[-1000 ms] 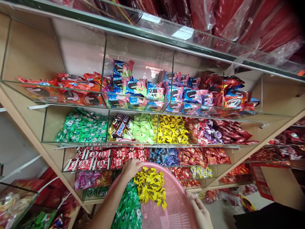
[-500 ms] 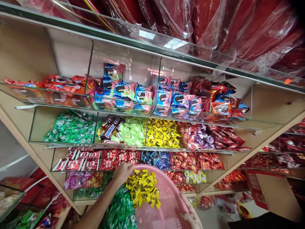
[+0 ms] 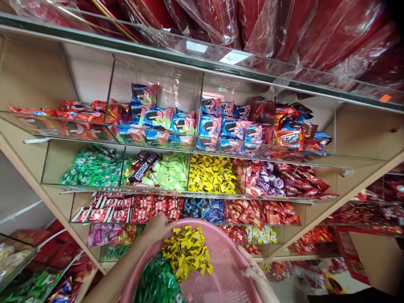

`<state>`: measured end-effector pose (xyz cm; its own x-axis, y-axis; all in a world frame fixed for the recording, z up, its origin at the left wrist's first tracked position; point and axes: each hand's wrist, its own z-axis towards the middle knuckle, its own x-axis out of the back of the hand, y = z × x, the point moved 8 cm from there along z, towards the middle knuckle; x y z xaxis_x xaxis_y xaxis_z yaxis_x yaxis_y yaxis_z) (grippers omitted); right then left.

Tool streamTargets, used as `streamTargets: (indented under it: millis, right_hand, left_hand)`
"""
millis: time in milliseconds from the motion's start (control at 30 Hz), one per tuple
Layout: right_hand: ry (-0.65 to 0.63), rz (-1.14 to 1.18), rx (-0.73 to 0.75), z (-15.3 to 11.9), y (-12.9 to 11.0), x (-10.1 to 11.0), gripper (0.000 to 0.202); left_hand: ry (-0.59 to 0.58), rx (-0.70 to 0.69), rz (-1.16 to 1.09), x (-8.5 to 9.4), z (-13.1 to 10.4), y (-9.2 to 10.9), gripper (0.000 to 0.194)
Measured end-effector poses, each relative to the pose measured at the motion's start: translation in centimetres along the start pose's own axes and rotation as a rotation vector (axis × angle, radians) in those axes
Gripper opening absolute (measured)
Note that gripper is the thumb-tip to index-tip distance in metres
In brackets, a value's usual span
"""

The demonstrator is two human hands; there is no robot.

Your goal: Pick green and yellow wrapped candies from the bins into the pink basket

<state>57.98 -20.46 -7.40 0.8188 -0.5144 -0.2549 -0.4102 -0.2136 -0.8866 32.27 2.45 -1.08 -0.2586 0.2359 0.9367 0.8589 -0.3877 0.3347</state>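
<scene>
A round pink plastic basket (image 3: 225,248) is tilted toward me in front of the shelves. My left hand (image 3: 157,227) grips its far left rim, fingers closed over the edge. On the right side, my right hand (image 3: 251,266) is wrapped around the rim. Inside lie a heap of yellow-wrapped candies (image 3: 187,252) and, at the lower left, a pile of green-wrapped candies (image 3: 159,280). The right part of the basket shows its bare perforated wall. Its near edge is cut off by the frame.
Glass-fronted shelves hold blue cookie packs (image 3: 206,124), green candies (image 3: 94,166), Snickers bars (image 3: 142,168), yellow candies (image 3: 211,174) and red-and-white packets (image 3: 110,206). Plastic-wrapped red goods (image 3: 284,29) lie above. A cardboard box (image 3: 375,256) stands at lower right.
The basket has tilted and shifted slightly left, so more of its left rim shows. Both hands keep their hold on it. The view has moved a little.
</scene>
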Motion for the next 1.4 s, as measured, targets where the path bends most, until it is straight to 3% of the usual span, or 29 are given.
streamTargets:
  millis: [167,367,567,700,867,933,1033,1133,1300,1333,1400]
  right_hand:
    - [-0.009,0.043,0.005,0.2,-0.1,-1.7,0.058]
    - [0.013,-0.042,0.021,1.5,0.9,-1.1,0.059]
    - [-0.011,0.017,-0.009,1.4,1.2,-1.6,0.059]
    - [-0.009,0.050,-0.021,1.0,0.8,-2.3,0.058]
    - [0.113,0.089,0.108,0.8,0.7,-1.5,0.050]
    - [0.157,0.007,0.184,0.6,0.0,-1.0,0.042]
    - [0.244,-0.249,0.358,0.2,-3.5,-0.5,0.035]
    - [0.339,-0.477,0.606,-0.4,-10.0,-1.5,0.033]
    - [0.240,-0.915,0.941,0.4,-20.5,-8.5,0.028]
    - [0.218,-1.040,1.002,0.8,-21.9,-10.1,0.029]
    - [0.236,-1.373,0.986,2.4,-23.4,-12.5,0.032]
  left_hand:
    - [-0.016,-0.044,-0.021,-0.7,1.8,-1.4,0.058]
    - [0.014,-0.089,-0.007,-1.2,2.1,-2.0,0.059]
    - [0.015,-0.140,-0.089,-0.9,2.6,-0.3,0.050]
    - [-0.042,-0.220,-0.214,-1.8,3.6,1.4,0.045]
    - [-0.082,-0.302,-0.296,-3.0,4.5,1.8,0.046]
    - [-0.093,-0.342,-0.334,-3.2,4.4,1.8,0.048]
    - [-0.109,-0.358,-0.365,-3.7,4.4,1.7,0.051]
    - [-0.110,-0.354,-0.347,-4.1,4.4,1.7,0.052]
    - [-0.080,-0.374,-0.318,-4.1,4.6,2.0,0.050]
    - [-0.078,-0.384,-0.320,-4.1,4.5,2.1,0.051]
    - [-0.079,-0.397,-0.326,-4.0,4.4,2.2,0.053]
